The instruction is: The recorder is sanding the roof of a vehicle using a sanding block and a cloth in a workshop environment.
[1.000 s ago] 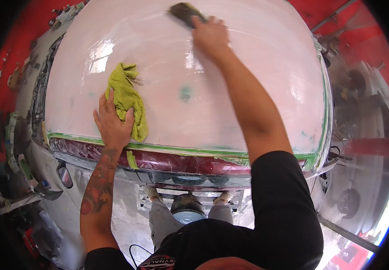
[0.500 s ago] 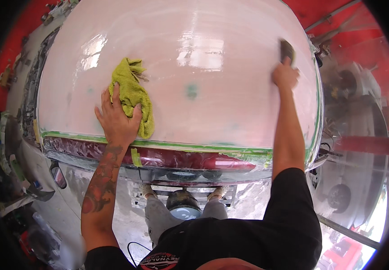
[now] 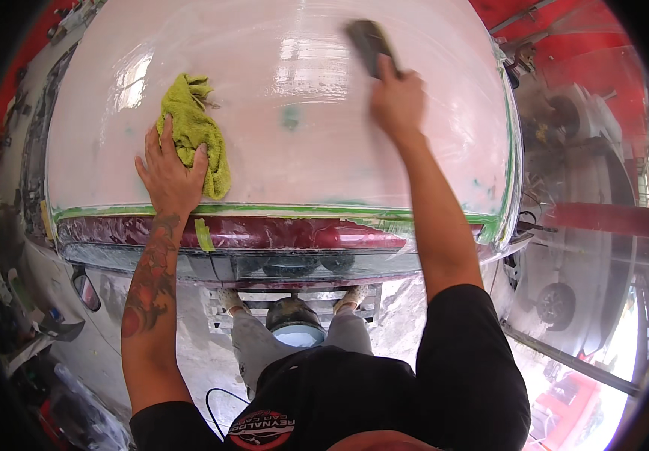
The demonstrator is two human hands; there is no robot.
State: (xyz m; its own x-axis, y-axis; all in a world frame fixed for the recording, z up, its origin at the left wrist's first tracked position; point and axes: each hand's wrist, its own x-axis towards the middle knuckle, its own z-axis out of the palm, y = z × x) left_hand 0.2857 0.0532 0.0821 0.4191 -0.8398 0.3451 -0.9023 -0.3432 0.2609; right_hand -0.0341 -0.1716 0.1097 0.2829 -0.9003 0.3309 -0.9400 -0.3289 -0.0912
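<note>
In front of me spreads a broad pinkish-white car roof (image 3: pixel 264 161), glossy with wet streaks and marked by small green patches. My right hand (image 3: pixel 399 105) grips a dark sanding block (image 3: pixel 367 45), slightly blurred, over the far right-of-centre part of the roof. My left hand (image 3: pixel 173 179) lies with fingers spread on the near left side, fingertips and thumb against a crumpled yellow-green cloth (image 3: pixel 195 124). Fine detail of the block's underside is hidden.
Green masking tape (image 3: pixel 129 210) runs along the roof's near edge, above a maroon strip (image 3: pixel 279 234). Below, a dark bucket (image 3: pixel 292 312) of pale liquid stands between my feet on a slatted platform (image 3: pixel 369 304). A side mirror (image 3: pixel 86 292) sits at left.
My right hand has swept the sanding block leftward and farther away across the roof. My left hand stays on the cloth; the whole view has shifted slightly.
</note>
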